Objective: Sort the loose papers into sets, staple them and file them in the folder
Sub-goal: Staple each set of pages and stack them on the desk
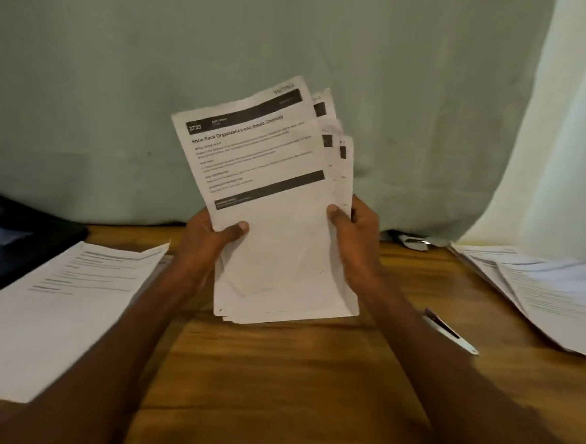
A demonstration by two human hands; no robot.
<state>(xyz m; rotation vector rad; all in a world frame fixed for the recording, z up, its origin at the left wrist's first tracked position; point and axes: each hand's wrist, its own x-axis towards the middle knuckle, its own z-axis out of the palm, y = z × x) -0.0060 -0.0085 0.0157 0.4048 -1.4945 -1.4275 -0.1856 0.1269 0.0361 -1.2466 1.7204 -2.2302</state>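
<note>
I hold a fanned stack of printed papers (272,200) upright above the wooden table (275,375), their lower edge close to the tabletop. The front sheet has black header bars and a heading about shoe rack organization. My left hand (211,241) grips the stack's left edge with the thumb on the front. My right hand (356,232) grips the right edge, thumb on the front sheet. A dark folder (12,239) lies at the far left, partly under a printed sheet (49,306). A stapler-like metal tool (449,331) lies beside my right forearm.
Another spread of printed papers (548,292) covers the table's right side. A green cloth (226,63) hangs behind the table, a pale curtain (571,136) at the right. A small dark object (410,241) lies at the cloth's foot.
</note>
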